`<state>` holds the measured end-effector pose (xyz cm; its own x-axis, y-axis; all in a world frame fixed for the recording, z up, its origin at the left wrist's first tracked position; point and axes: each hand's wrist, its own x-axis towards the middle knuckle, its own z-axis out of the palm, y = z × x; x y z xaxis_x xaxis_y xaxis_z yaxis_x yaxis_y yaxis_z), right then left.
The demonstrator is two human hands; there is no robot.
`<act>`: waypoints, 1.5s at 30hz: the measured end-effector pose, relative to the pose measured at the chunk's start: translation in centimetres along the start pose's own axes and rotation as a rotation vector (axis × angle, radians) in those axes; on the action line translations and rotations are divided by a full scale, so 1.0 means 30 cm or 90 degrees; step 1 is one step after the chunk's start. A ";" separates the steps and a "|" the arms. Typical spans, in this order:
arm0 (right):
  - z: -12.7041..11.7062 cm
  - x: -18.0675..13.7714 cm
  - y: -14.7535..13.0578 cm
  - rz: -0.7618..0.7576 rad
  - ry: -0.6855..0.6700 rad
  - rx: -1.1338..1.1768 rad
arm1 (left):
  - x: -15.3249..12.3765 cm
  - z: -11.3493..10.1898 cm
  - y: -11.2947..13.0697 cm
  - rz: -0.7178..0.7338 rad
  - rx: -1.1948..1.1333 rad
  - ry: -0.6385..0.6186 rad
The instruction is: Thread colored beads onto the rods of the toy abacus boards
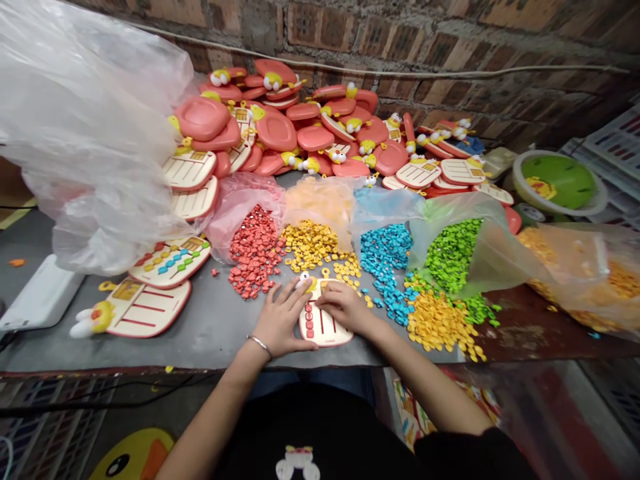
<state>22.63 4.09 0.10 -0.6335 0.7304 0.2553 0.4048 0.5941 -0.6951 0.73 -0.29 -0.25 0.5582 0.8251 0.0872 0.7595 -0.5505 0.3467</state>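
Note:
A cream toy board with a red rim point(327, 328) lies near the table's front edge, a yellow animal head with white eyes at its top. Red pieces point(309, 322) line its leftmost slot; the other visible slots look bare. My left hand point(286, 319) grips the board's left side, fingers along the upper edge and thumb at the bottom. Over the board's upper part, my right hand point(347, 308) has its fingers pinched together; whatever is between the fingertips is hidden. Just beyond lie loose red pieces point(255, 260) and yellow pieces point(313, 243).
Blue pieces point(385, 250), green pieces point(453, 257) and orange-yellow pieces point(440, 320) spill rightward from bags. Many toy boards point(275, 130) are heaped by the brick wall. A filled board point(173, 261) overlaps another board point(145, 308) at left, beside a white device point(43, 293) and plastic sheeting point(95, 133).

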 end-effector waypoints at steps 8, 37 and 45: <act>-0.090 0.074 0.050 0.066 -0.017 0.063 | -0.004 -0.009 -0.008 -0.001 -0.003 -0.015; -0.078 -0.091 0.045 0.077 0.073 -0.104 | -0.003 -0.006 -0.008 0.002 0.002 -0.011; 0.021 -0.043 0.004 0.162 0.098 0.090 | -0.002 -0.007 -0.002 0.009 0.012 -0.008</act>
<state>23.10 3.00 -0.73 -0.4115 0.8986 0.1523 0.4356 0.3407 -0.8332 0.57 -0.29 -0.08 0.5734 0.8153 0.0807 0.7570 -0.5649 0.3285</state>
